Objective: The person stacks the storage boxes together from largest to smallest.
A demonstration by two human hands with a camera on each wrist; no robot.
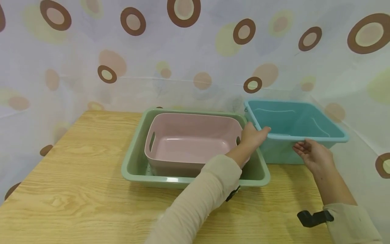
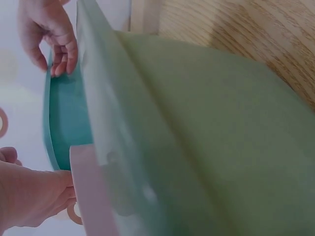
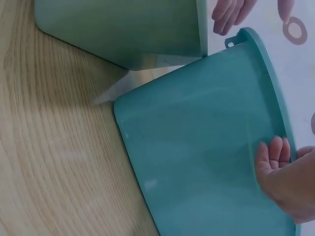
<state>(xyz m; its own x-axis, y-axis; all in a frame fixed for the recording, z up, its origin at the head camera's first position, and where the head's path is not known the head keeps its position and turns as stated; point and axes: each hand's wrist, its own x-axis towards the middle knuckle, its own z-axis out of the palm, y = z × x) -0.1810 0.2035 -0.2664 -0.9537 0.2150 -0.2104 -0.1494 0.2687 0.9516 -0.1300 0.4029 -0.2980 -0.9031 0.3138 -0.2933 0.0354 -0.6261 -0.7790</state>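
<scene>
A teal plastic bin stands at the right, its rolled rim facing up. My left hand is at its left rim, thumb on the inner side and fingers outside, partly hidden in the head view. My right hand holds the front rim; in the right wrist view its fingers curl beneath the lip with the thumb over it. Left of the teal bin is a green basin with a pink bin nested inside. The pink bin has slots in its end walls.
The wooden table extends to the left and front of the containers. Behind and at both sides hangs a white curtain printed with circles. The green basin stands close against the teal bin's left side.
</scene>
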